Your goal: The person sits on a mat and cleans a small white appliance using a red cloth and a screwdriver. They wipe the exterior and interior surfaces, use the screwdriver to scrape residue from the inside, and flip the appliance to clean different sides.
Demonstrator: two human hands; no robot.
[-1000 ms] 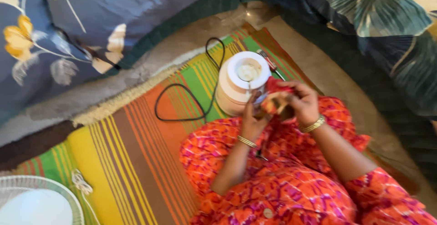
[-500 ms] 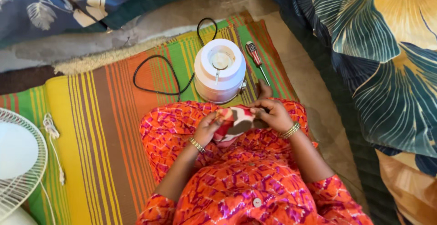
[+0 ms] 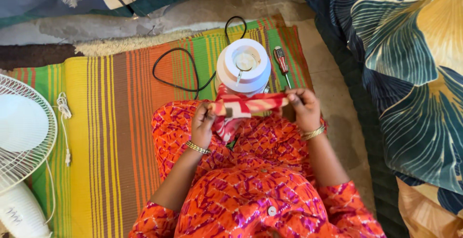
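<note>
While the person sits on the striped mat (image 3: 111, 137), both hands are up in front of the lap with a red, cream and yellow patterned cloth (image 3: 246, 105) pulled out between them. The left hand (image 3: 202, 122) is curled closed around one end of the cloth, and the right hand (image 3: 303, 107) pinches the other end between thumb and fingers, so the strip runs roughly level from one fist to the other, with a loose fold hanging down near the left hand onto the orange patterned dress. Just beyond the cloth stands a white round appliance base (image 3: 243, 69) on the mat, its top facing up, and the stretched cloth covers its lower edge from this angle; whether they touch I cannot tell. A black cord (image 3: 181, 69) loops away from the base to the left across the mat. Just to the right of the base lies a screwdriver (image 3: 281, 62) with a red and black handle. Off at the left edge is a white fan (image 3: 21, 137) with a wire grille, a white cord lying beside it
</note>
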